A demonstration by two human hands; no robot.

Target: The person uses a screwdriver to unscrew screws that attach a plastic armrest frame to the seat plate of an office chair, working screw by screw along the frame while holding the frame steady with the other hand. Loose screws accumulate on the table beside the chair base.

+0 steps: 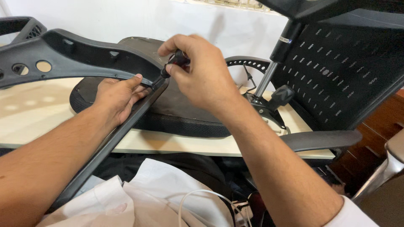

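My right hand grips the black handle of a screwdriver, its shaft pointing down-left into a black plastic chair frame. My left hand lies on the frame's long bar, fingers pressed along it right beside the screwdriver tip. Under both hands an upturned black seat cushion rests on a cream table.
A black mesh chair back leans at the right, with a gas-lift cylinder, a lever knob and an armrest. White cloth and a white cable lie below the table edge. A wooden cabinet stands at the far right.
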